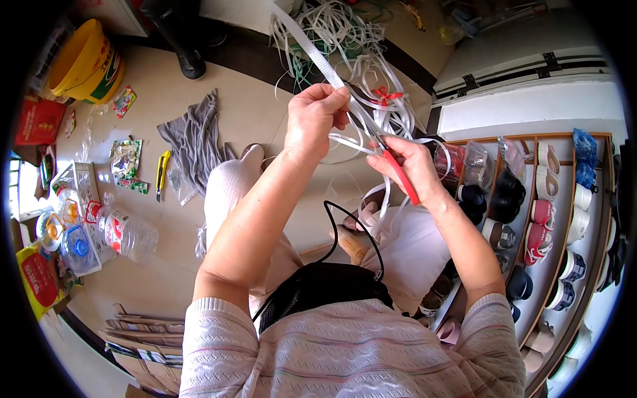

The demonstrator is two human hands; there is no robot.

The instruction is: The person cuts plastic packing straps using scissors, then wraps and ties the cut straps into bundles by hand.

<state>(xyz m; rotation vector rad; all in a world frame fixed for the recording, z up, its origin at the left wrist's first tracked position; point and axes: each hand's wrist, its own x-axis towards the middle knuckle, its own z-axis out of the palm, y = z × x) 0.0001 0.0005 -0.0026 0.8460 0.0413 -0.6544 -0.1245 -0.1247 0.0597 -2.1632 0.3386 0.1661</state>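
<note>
My left hand (313,118) is closed in a pinch on a white woven plastic strap (308,50), which runs up and away from it. In my right hand (417,167) are red-handled scissors (401,175), their metal blades pointing up and left beside the strap. I cannot tell whether the blades touch it. Loose white strips hang below and around the scissors. Just beyond both hands lies a tangled heap of white and green strapping (342,33) on the floor. A red ribbon (385,96) shows among the white loops.
On the right stands a shoe rack (531,192) full of shoes. To the left, a grey cloth (196,132), a yellow utility knife (162,174), plastic bottles (129,235) and a yellow bucket (86,63) are on the floor. Black boots (179,40) stand farther back. Folded cardboard (146,341) lies lower left.
</note>
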